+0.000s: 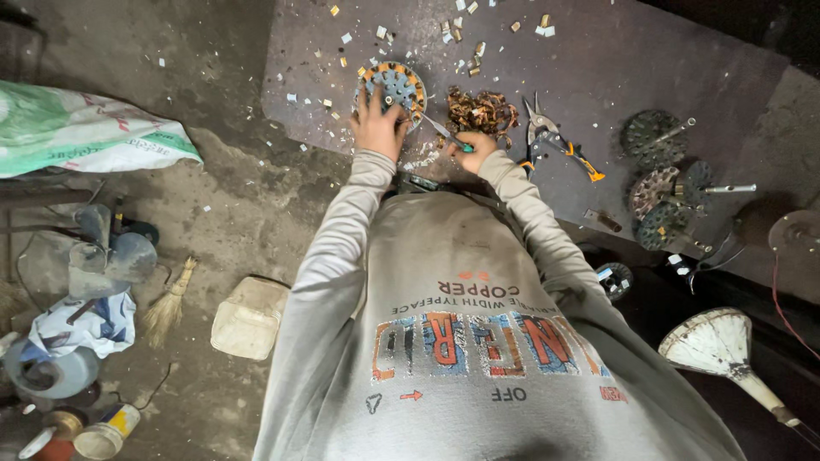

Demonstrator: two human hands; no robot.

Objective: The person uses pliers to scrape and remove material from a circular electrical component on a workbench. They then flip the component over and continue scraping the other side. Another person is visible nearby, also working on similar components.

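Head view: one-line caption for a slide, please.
Seen from above, the left hand presses a round slotted metal core on a dark board while the right hand holds a thin tool beside it.

Setting: small repair workshop, work done at floor level. Bare, stained concrete floor [231, 196]; dark metal sheet [615, 68] as work surface, littered with paper and metal scraps. Slotted motor rotors on shafts [662, 183], tangle of copper wire [480, 111], tin snips [555, 141], white funnel [717, 341]. Paint tins [107, 431], hand broom [166, 307], woven sack [85, 128] at one side.
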